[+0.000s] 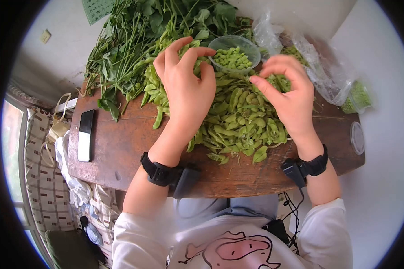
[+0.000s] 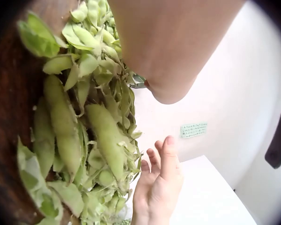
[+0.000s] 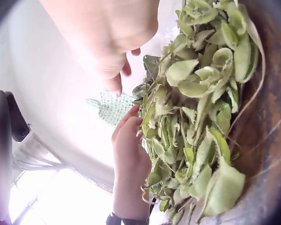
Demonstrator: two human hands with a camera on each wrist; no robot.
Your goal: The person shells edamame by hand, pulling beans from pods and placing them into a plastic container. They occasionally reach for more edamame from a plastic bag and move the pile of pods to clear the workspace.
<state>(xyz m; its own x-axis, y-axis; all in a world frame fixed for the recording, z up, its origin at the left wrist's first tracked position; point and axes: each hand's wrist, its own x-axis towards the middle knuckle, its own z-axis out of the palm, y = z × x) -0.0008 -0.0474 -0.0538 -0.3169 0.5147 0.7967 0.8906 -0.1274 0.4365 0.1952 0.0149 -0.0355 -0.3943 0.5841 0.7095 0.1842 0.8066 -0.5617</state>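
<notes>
My left hand (image 1: 184,83) hovers over green pods (image 1: 157,89) left of a clear bowl (image 1: 256,54), its fingers loosely bent and the index tip near the bowl's rim. Shelled green beans (image 1: 231,58) lie in the bowl. To the bowl's lower right, my right hand (image 1: 292,94) is raised above a heap of pods and husks (image 1: 242,121), thumb and fingers apart; whether something small touches the thumb tip, I cannot tell. In the left wrist view, the right hand (image 2: 157,192) has spread fingers. The right wrist view has the left hand (image 3: 131,154) beside the husks (image 3: 192,84).
Leafy stalks (image 1: 121,58) cover the back left of the wooden table (image 1: 121,148). A phone (image 1: 85,136) lies on the left. At the right are a crumpled plastic bag (image 1: 323,67), a container of green bits (image 1: 358,96) and a clear lid (image 1: 357,138) near the edge.
</notes>
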